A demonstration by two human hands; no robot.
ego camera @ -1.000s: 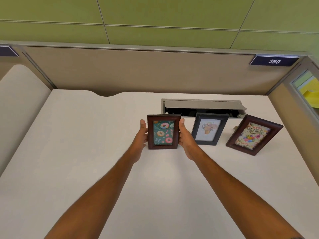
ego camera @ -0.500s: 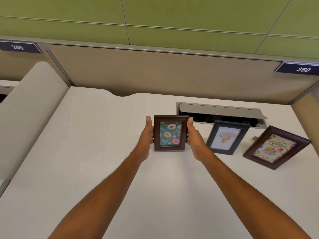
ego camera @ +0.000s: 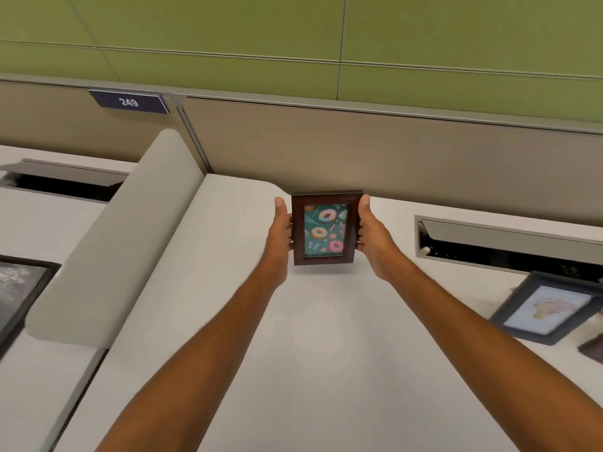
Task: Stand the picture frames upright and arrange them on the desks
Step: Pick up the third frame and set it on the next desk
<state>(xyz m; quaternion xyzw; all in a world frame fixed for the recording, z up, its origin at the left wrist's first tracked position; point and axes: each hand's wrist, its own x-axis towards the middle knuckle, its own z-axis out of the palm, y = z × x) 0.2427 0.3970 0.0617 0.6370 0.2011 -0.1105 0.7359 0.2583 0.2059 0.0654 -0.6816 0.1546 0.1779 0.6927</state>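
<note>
I hold a small dark-brown frame with a donut picture [ego camera: 324,228] upright between both hands, a little above the white desk [ego camera: 293,353]. My left hand [ego camera: 280,233] grips its left edge and my right hand [ego camera: 372,236] grips its right edge. A dark grey frame with a pale picture [ego camera: 548,309] stands tilted at the right edge. The corner of another brown frame [ego camera: 592,349] shows below it. On the desk to the left lies a black frame [ego camera: 19,291], partly cut off.
A padded beige divider [ego camera: 124,236] separates the two desks. An open cable tray [ego camera: 502,246] is set into the desk at the right, another [ego camera: 65,184] on the left desk. A tan partition [ego camera: 359,151] with a sign 249 [ego camera: 129,102] runs behind.
The view has swung left and both hands have carried the donut frame leftward, away from the other two frames. The left desk and its black frame have come into view.
</note>
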